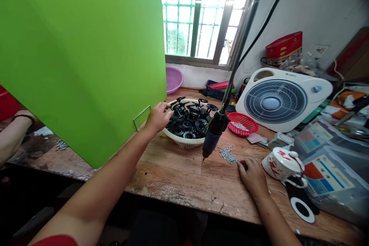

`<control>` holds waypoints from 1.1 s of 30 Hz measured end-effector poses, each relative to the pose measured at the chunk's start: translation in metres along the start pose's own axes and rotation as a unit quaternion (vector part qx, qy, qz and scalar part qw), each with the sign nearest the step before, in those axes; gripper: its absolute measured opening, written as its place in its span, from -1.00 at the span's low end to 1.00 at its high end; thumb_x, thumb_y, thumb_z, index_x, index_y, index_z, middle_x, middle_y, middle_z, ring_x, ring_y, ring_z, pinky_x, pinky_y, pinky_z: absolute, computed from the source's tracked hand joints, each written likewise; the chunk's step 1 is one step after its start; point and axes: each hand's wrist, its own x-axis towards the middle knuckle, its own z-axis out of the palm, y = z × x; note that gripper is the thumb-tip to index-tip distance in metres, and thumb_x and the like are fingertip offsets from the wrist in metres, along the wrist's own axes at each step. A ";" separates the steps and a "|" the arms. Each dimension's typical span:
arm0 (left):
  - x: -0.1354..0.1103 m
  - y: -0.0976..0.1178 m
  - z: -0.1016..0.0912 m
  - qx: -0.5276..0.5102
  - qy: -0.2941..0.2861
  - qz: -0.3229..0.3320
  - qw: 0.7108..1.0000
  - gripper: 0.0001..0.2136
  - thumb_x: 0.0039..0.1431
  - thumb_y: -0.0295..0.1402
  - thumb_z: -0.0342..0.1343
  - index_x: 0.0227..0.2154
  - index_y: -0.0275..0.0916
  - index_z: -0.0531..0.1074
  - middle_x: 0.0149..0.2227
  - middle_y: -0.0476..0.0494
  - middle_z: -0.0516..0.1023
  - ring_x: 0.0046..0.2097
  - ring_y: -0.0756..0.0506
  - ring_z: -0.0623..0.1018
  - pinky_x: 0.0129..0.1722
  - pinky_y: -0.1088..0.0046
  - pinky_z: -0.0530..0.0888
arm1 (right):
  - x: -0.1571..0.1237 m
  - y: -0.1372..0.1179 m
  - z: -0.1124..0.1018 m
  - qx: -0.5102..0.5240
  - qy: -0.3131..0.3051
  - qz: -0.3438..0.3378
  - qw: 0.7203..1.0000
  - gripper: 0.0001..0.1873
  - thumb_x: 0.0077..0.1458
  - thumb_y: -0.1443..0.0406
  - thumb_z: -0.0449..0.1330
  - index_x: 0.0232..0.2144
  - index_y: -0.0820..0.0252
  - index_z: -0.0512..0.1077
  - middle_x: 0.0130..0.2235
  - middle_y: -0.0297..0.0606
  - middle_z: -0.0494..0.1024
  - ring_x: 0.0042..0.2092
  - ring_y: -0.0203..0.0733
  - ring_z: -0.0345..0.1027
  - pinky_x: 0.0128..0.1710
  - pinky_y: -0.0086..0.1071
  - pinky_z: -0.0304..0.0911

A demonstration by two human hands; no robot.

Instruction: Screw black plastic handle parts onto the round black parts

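Note:
My left hand [159,117] reaches to the left rim of a cream plastic basket [184,141] filled with round black parts [186,125]. Its thumb and fingers are apart beside the parts, and no held part shows between them. My right hand [253,177] rests on the table with fingers curled, its fingertips at the edge of a loose pile of small silvery screws [228,154]. Whatever those fingertips pinch, if anything, is too small to make out. Between my hands hangs a dark power screwdriver [212,134], its bit pointing down at the tabletop, touched by neither hand.
A green panel [115,65] stands upright at left; beyond it shows another person's forearm [15,134]. At right are a red basket [242,124] with small metal pieces, a white box fan [273,100], a lidded mug [282,163], clear plastic boxes [331,173] and a white ring [302,210].

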 end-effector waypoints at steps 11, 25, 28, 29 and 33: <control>0.043 0.024 0.026 0.082 0.048 0.043 0.995 -0.85 0.20 -0.29 -0.01 -0.33 -0.25 0.40 -0.25 -0.22 0.47 -0.18 -0.17 0.43 -0.25 0.36 0.30 | 0.001 0.003 0.008 -0.068 0.025 -0.014 0.997 -0.86 0.14 0.31 0.01 -0.46 0.19 0.28 -0.37 -0.14 0.38 -0.26 -0.04 0.23 -0.19 -0.21 0.15; -0.183 0.027 -0.015 0.112 0.008 0.203 0.973 -0.95 0.15 -0.48 0.04 -0.32 -0.24 0.32 -0.21 -0.21 0.46 -0.23 -0.12 0.46 -0.26 0.37 0.40 | -0.015 -0.070 -0.026 0.205 -0.088 -0.077 0.972 -0.82 0.21 0.24 0.03 -0.43 0.16 0.26 -0.39 -0.28 0.33 -0.32 -0.18 0.22 -0.30 -0.34 0.13; -0.218 0.025 0.008 -0.025 -0.012 0.088 0.996 -0.82 0.17 -0.45 0.05 -0.16 -0.24 0.25 -0.11 -0.27 0.39 -0.12 -0.14 0.45 -0.15 0.33 0.42 | -0.031 -0.124 -0.020 0.294 -0.151 -0.122 0.936 -0.83 0.22 0.27 0.00 -0.42 0.17 0.26 -0.38 -0.28 0.32 -0.31 -0.20 0.22 -0.28 -0.35 0.14; -0.227 0.025 0.013 -0.079 -0.023 0.033 0.996 -0.74 0.17 -0.41 0.08 -0.10 -0.24 0.21 -0.08 -0.27 0.37 -0.14 -0.12 0.46 -0.15 0.33 0.43 | -0.037 -0.140 -0.015 0.313 -0.160 -0.124 0.928 -0.83 0.22 0.28 0.00 -0.42 0.17 0.26 -0.38 -0.28 0.32 -0.31 -0.21 0.22 -0.28 -0.36 0.14; -0.242 0.030 0.018 -0.229 -0.136 -0.094 0.959 -0.59 0.09 -0.25 0.19 -0.06 -0.19 0.19 -0.15 -0.15 0.41 -0.25 -0.05 0.47 -0.24 0.40 0.45 | -0.055 -0.176 0.003 0.339 -0.165 -0.108 0.920 -0.85 0.22 0.31 0.00 -0.41 0.18 0.27 -0.37 -0.27 0.33 -0.31 -0.21 0.23 -0.30 -0.36 0.14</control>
